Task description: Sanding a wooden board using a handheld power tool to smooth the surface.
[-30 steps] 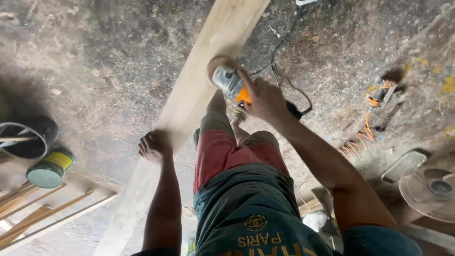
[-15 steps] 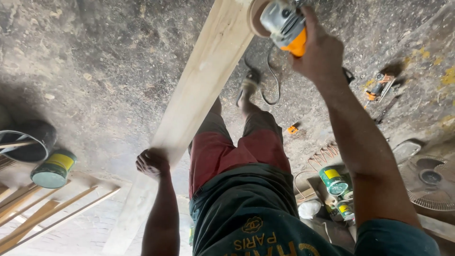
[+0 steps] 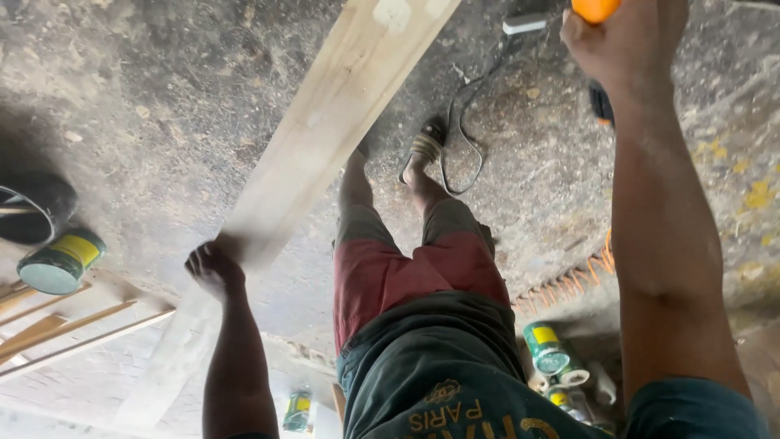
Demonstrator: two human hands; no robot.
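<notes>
A long pale wooden plank (image 3: pixel 309 154) runs from the lower left up to the top middle, above a dusty floor. My left hand (image 3: pixel 213 268) presses on the plank's left edge near its lower part. My right hand (image 3: pixel 624 41) is stretched far forward at the top right, shut on an orange power sander (image 3: pixel 595 8) that is mostly cut off by the frame's top edge. Its black cable (image 3: pixel 461 122) loops on the floor beside my sandalled foot (image 3: pixel 421 150).
A green can with a yellow label (image 3: pixel 58 262) and a dark round tub (image 3: pixel 32 207) lie at the left above several thin wooden strips (image 3: pixel 73 329). More green cans (image 3: pixel 552 349) sit at the lower right beside an orange coiled cord (image 3: pixel 581 272).
My right hand has carried the sander forward along the plank, out past the top edge. The view has shifted, and my left hand sits lower and further left.
</notes>
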